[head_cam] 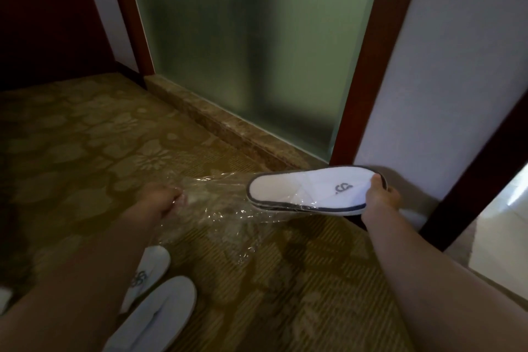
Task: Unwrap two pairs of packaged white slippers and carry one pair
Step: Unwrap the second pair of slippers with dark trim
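My right hand (pixel 381 194) grips the toe end of a flat pair of white slippers (pixel 303 190) with dark trim and a grey logo, held level above the carpet. Its heel end still sits inside a clear plastic wrapper (pixel 217 203), stretched out to the left. My left hand (pixel 164 200) pinches the far end of that wrapper. Two unwrapped white slippers (pixel 160 311) lie on the carpet at the lower left, partly hidden by my left forearm.
Patterned brown carpet (pixel 85 137) covers the floor. A frosted glass door (pixel 257 51) in a red-brown frame with a stone threshold (pixel 217 126) stands ahead. A white wall (pixel 443 80) and a dark frame edge are at the right.
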A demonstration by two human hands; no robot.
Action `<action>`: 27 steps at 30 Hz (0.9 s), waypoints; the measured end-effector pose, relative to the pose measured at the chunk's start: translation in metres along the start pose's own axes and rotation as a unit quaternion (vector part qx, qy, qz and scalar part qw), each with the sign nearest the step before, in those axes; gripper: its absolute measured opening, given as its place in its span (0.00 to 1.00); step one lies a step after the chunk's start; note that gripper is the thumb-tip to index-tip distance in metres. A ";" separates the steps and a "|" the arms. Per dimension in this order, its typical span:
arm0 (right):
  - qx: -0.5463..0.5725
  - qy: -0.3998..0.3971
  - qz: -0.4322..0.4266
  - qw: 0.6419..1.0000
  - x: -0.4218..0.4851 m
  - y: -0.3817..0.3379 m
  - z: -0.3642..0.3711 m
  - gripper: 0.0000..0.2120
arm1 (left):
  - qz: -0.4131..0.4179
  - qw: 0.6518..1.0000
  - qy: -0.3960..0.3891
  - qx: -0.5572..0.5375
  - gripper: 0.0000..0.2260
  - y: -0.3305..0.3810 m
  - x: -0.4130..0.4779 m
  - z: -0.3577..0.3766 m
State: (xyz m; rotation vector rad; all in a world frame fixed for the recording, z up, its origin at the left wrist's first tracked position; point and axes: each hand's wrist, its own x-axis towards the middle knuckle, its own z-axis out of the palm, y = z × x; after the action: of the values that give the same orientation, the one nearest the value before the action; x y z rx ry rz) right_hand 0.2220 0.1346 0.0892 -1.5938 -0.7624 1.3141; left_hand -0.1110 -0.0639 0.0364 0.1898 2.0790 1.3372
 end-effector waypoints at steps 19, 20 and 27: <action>0.074 0.181 -0.031 0.980 0.004 -0.005 -0.010 0.24 | -0.038 0.990 0.077 -0.115 0.06 0.006 -0.009 -0.002; 0.067 0.181 -0.023 0.981 0.005 -0.005 -0.011 0.25 | -0.045 0.990 0.065 -0.117 0.07 0.003 -0.005 0.000; 0.085 0.131 0.045 0.987 0.003 -0.005 -0.012 0.25 | -0.029 0.991 -0.027 -0.127 0.11 0.006 -0.033 0.049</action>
State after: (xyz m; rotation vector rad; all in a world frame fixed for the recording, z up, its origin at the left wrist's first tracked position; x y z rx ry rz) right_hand 0.2347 0.1365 0.0929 -1.6363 -0.4114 1.1695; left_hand -0.0572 -0.0384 0.0431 0.0545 1.8359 1.5285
